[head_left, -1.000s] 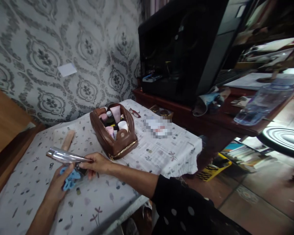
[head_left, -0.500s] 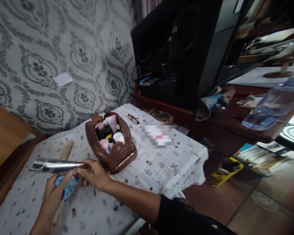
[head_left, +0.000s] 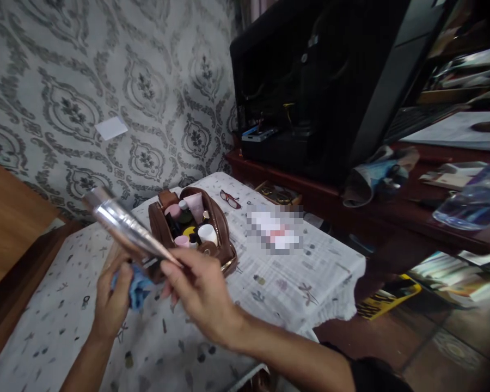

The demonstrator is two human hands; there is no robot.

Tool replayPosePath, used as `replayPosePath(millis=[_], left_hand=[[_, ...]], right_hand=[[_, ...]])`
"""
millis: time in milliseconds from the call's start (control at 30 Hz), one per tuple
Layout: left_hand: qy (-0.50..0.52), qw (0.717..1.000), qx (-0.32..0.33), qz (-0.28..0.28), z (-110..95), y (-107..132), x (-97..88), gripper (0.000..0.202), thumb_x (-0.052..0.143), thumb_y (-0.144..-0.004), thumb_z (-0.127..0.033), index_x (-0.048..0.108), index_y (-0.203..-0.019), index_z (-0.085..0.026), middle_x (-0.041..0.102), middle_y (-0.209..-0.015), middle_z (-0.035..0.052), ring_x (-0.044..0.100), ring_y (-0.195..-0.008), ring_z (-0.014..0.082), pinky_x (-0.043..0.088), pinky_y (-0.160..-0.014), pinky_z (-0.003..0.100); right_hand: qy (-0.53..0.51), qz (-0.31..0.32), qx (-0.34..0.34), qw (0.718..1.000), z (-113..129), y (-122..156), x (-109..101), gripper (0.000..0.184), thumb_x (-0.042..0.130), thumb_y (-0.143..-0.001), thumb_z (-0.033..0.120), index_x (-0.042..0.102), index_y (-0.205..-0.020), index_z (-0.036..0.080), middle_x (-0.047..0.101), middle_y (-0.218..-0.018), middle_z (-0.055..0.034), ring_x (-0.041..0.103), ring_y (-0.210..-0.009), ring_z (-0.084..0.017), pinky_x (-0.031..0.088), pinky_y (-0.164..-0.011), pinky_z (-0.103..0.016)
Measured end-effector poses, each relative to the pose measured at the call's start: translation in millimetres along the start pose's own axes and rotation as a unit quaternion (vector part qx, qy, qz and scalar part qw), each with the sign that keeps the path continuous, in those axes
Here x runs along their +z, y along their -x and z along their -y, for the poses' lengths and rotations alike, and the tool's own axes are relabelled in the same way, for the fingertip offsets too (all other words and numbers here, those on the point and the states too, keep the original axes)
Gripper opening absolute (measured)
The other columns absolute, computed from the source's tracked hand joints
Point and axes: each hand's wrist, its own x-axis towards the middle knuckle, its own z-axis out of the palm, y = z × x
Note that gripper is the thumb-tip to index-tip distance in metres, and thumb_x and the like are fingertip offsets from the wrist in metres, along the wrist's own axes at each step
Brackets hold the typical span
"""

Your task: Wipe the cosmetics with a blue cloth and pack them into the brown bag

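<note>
My right hand (head_left: 196, 291) pinches the lower end of a shiny silver tube (head_left: 122, 224), which slants up toward the left above the table. My left hand (head_left: 112, 296) is closed on a blue cloth (head_left: 139, 288), held just under the tube's near end. Right behind both hands stands an open brown leather pouch (head_left: 218, 239), packed with small cosmetic bottles and jars (head_left: 190, 218).
A patterned cloth covers the table (head_left: 269, 283). Red glasses (head_left: 230, 199) and a blurred flat item (head_left: 275, 228) lie beyond the pouch. A dark wooden shelf (head_left: 392, 218) with a black cabinet (head_left: 310, 81) stands at right; a plastic bottle (head_left: 473, 198) lies there. Books (head_left: 392, 294) on the floor.
My right hand has lifted and tilted the silver tube from lying level to slanting up and left. Both hands have risen nearer the camera, and the blue cloth stays in my left hand.
</note>
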Motion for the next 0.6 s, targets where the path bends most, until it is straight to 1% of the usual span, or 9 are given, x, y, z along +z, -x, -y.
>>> replayPosePath(millis=[33, 100, 167, 200, 267, 333, 400, 533, 600], left_hand=[[-0.047, 0.996, 0.073, 0.017, -8, -3, 6.0, 0.038, 0.053, -0.092, -0.054, 0.073, -0.105, -0.025, 0.072, -0.103, 0.0062, 0.065, -0.101, 0.0268, 0.054, -0.089, 0.038], [-0.143, 0.965, 0.218, 0.035, -24, -9, 17.3, 0.031, 0.055, -0.094, -0.040, 0.071, -0.117, -0.026, 0.071, -0.114, 0.0081, 0.063, -0.110, 0.0277, 0.051, -0.095, 0.039], [-0.217, 0.920, 0.320, 0.063, -33, -13, 25.9, 0.035, 0.056, -0.095, -0.032, 0.065, -0.129, -0.028, 0.070, -0.123, 0.0084, 0.061, -0.118, 0.0287, 0.049, -0.099, 0.040], [-0.242, 0.901, 0.352, 0.080, -35, -14, 28.7, 0.039, 0.056, -0.095, -0.029, 0.062, -0.133, -0.029, 0.070, -0.125, 0.0078, 0.060, -0.121, 0.0288, 0.048, -0.100, 0.041], [-0.265, 0.879, 0.384, 0.102, -34, -15, 31.3, 0.042, 0.055, -0.096, -0.026, 0.059, -0.138, -0.030, 0.071, -0.126, 0.0062, 0.060, -0.122, 0.0282, 0.048, -0.101, 0.041], [-0.270, 0.875, 0.388, 0.104, -31, -14, 31.0, 0.043, 0.054, -0.097, -0.024, 0.057, -0.139, -0.030, 0.071, -0.125, 0.0057, 0.061, -0.120, 0.0274, 0.049, -0.101, 0.041], [-0.270, 0.877, 0.385, 0.100, -28, -12, 29.9, 0.043, 0.054, -0.097, -0.023, 0.057, -0.139, -0.029, 0.071, -0.126, 0.0062, 0.061, -0.121, 0.0272, 0.049, -0.103, 0.042], [-0.275, 0.877, 0.385, 0.088, -28, -8, 30.1, 0.039, 0.055, -0.097, -0.020, 0.057, -0.135, -0.025, 0.070, -0.127, 0.0075, 0.061, -0.121, 0.0262, 0.049, -0.104, 0.041], [-0.277, 0.877, 0.383, 0.082, -29, -7, 31.5, 0.037, 0.054, -0.097, -0.020, 0.057, -0.134, -0.023, 0.070, -0.126, 0.0079, 0.061, -0.120, 0.0258, 0.051, -0.103, 0.041]], right_hand=[[0.000, -0.020, -0.002, 1.000, 6, -5, -10, 0.030, 0.054, -0.096, 0.047, 0.064, -0.097, 0.019, 0.063, -0.070, -0.0006, 0.059, -0.055, -0.011, 0.046, -0.050, -0.021], [-0.004, -0.053, -0.004, 0.999, 13, -19, -32, 0.032, 0.056, -0.094, 0.047, 0.063, -0.102, 0.018, 0.062, -0.063, 0.0013, 0.058, -0.051, -0.011, 0.046, -0.047, -0.020], [0.015, -0.080, -0.006, 0.997, 15, -37, -52, 0.029, 0.060, -0.091, 0.045, 0.060, -0.098, 0.017, 0.063, -0.062, 0.0014, 0.059, -0.049, -0.011, 0.047, -0.045, -0.020], [0.027, -0.091, 0.001, 0.995, 15, -47, -60, 0.028, 0.063, -0.089, 0.043, 0.058, -0.097, 0.017, 0.063, -0.060, 0.0023, 0.059, -0.046, -0.012, 0.047, -0.044, -0.020], [0.065, -0.085, 0.034, 0.994, 14, -64, -71, 0.019, 0.066, -0.087, 0.034, 0.057, -0.092, 0.017, 0.063, -0.057, 0.0027, 0.060, -0.044, -0.012, 0.048, -0.044, -0.021], [0.105, -0.077, 0.063, 0.990, 13, -78, -73, 0.011, 0.065, -0.086, 0.021, 0.057, -0.093, 0.018, 0.062, -0.052, 0.0039, 0.059, -0.041, -0.013, 0.047, -0.042, -0.022], [0.140, -0.066, 0.080, 0.985, 13, -88, -70, 0.012, 0.065, -0.085, 0.013, 0.058, -0.093, 0.017, 0.061, -0.049, 0.0045, 0.059, -0.040, -0.014, 0.045, -0.040, -0.021], [0.212, -0.033, 0.109, 0.971, 15, -102, -57, 0.011, 0.071, -0.086, 0.015, 0.060, -0.088, 0.017, 0.058, -0.043, 0.0055, 0.058, -0.038, -0.014, 0.043, -0.039, -0.020], [0.258, -0.016, 0.132, 0.957, 16, -106, -51, 0.007, 0.068, -0.089, 0.015, 0.062, -0.089, 0.016, 0.055, -0.041, 0.0066, 0.059, -0.039, -0.014, 0.043, -0.040, -0.019]])
